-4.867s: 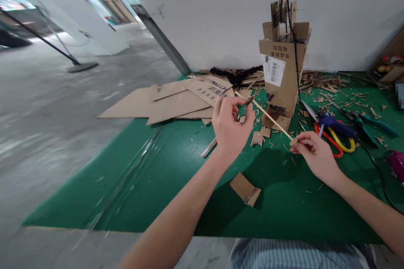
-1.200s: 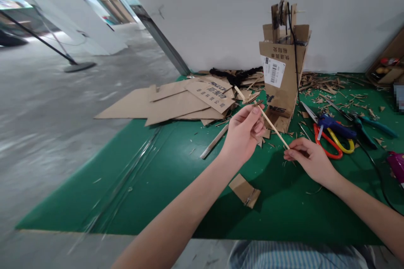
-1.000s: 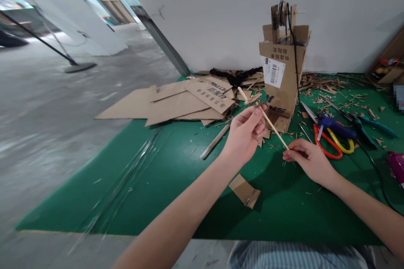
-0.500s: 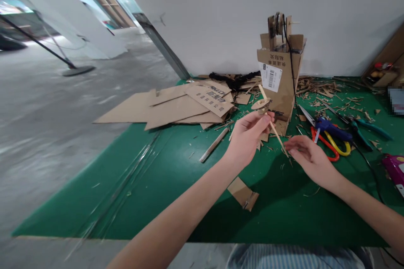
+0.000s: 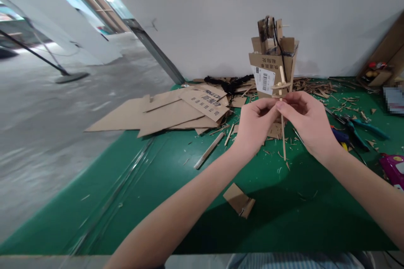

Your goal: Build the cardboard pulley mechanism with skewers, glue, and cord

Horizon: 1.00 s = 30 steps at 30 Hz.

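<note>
A thin wooden stick [image 5: 283, 138] stands nearly upright above the table, passing through a small cardboard disc [image 5: 280, 87] near its top. My left hand [image 5: 255, 124] pinches the stick just under the disc. From the other side my right hand [image 5: 311, 124] is closed at the same spot, thumb and fingertips meeting the left ones; its fingers partly hide what they grip. Behind the hands rises a cardboard box [image 5: 271, 61] with a label and a cardboard wheel [image 5: 269, 27] mounted on top.
Flat cardboard sheets [image 5: 176, 113] lie at the back left. A pale rod [image 5: 209, 151] and a cardboard scrap [image 5: 239, 200] rest on the green table [image 5: 151, 201]. To the right are pliers [image 5: 356, 132], partly hidden scissors and a purple tape measure [image 5: 393, 168]. Cardboard shreds litter the back.
My right hand has moved up from the stick's lower end to meet the left below the disc. The stick has swung from slanted to nearly upright, and the view has shifted slightly.
</note>
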{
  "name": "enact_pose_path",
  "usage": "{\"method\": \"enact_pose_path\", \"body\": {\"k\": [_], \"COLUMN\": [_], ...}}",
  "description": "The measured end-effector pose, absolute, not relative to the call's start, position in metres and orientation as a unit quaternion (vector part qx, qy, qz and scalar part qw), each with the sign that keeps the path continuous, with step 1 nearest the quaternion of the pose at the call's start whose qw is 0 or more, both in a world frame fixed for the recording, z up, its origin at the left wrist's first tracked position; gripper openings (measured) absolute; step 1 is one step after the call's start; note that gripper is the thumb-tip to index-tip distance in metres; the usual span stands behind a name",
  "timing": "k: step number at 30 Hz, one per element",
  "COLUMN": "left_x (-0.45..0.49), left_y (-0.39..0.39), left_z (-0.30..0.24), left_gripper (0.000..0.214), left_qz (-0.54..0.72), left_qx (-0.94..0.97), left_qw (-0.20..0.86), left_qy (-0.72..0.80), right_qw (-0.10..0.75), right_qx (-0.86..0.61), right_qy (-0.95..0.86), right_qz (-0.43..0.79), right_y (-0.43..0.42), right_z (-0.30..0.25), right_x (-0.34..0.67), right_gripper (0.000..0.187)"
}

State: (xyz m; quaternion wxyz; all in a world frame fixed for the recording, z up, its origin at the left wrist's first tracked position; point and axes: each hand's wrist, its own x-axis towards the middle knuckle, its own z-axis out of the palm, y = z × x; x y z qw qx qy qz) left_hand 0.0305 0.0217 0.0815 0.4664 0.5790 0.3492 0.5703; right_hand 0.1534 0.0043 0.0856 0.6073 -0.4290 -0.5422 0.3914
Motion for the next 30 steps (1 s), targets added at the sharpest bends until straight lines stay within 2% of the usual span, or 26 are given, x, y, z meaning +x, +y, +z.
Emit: {"method": "enact_pose_path", "body": {"k": [5, 15, 22, 30], "left_x": [0.025, 0.028, 0.026, 0.028], "left_y": [0.023, 0.028, 0.033, 0.024], "left_z": [0.078, 0.068, 0.063, 0.070], "left_gripper": [0.015, 0.027, 0.027, 0.023], "left_qz": [0.573, 0.550, 0.570, 0.564], "left_qx": [0.608, 0.576, 0.560, 0.561], "left_qw": [0.415, 0.528, 0.516, 0.507], "left_qy": [0.361, 0.295, 0.308, 0.332], "right_qw": [0.626, 0.602, 0.596, 0.625], "right_qx": [-0.422, -0.420, -0.378, -0.391], "right_qy": [-0.539, -0.609, -0.600, -0.533], "right_qz": [0.374, 0.302, 0.378, 0.415], "right_y": [0.010, 0.015, 0.021, 0.019], "right_z": [0.081, 0.077, 0.071, 0.071], "right_x": [0.144, 0.150, 0.152, 0.146], "right_gripper": [0.025, 0.020, 0.030, 0.017]}}
